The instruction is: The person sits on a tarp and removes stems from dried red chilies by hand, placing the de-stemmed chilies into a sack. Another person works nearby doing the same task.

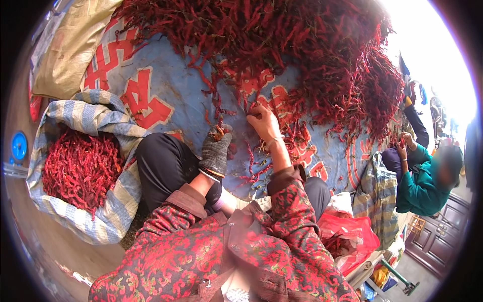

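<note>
My left hand [217, 145], in a dark grey knitted glove, is closed around a few dried red chillies [220, 132] above my bent knee. Bare, with a bracelet at the wrist, my right hand [263, 120] pinches near the lower edge of the chilli heap; whether a chilli is between its fingertips is hard to tell. The large heap of dried red chillies [264, 34] with stems spreads over a blue printed tarp [185, 87]. Loose chillies [256, 173] lie on the tarp below my right hand. At the left, a checked woven sack [124, 204] holds many chillies without visible stems.
A yellowish sack [69, 49] stands at the upper left. A co-worker in a green top [422, 185] sits at the right, hands at the heap's edge. Near my right knee are a red plastic bag [362, 230] and another checked sack [377, 200].
</note>
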A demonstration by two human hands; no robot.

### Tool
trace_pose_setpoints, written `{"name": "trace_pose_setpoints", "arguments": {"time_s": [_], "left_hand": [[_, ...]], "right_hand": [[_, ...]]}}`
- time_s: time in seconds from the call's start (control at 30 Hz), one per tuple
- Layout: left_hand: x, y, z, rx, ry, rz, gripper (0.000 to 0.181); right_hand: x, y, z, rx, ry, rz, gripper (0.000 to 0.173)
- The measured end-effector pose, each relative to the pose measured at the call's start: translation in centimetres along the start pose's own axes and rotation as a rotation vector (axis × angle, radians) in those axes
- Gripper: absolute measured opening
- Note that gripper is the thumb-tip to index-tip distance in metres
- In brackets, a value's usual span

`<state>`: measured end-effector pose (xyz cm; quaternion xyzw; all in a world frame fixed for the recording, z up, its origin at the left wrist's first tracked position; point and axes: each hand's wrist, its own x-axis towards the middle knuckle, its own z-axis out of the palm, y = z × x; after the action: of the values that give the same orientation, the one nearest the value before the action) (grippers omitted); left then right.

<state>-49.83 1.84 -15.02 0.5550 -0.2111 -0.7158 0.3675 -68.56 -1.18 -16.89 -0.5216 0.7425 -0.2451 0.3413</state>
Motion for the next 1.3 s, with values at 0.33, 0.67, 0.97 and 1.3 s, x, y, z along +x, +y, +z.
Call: {"name": "trace_pose_setpoints", "arguments": {"time_s": [0.33,0.67,0.97,1.3], "left_hand": [[1.5,-1.3,-0.5,0.01,0.002,0.068,0.011],[1.2,-2.3,-0.3,0.019,0.026,-0.159,0.015],[0.1,0.1,0.9,0.115,-0.058,-0.202,0.013],[0.6,-1.4,0.0,0.287,-0.052,0.101,0.008]], "right_hand": [[-5.8,0.7,-2.5,-0.218,-0.101,-0.077,0.019],[7.3,-1.7,-2.3,-0.179,0.202,-0.2,0.047],[10.7,-2.1,0.9,-0.504,0.039,-0.3,0.05],[0.3,-0.4,-4.9,-0.382,-0.225,-0.315,0.05]]}}
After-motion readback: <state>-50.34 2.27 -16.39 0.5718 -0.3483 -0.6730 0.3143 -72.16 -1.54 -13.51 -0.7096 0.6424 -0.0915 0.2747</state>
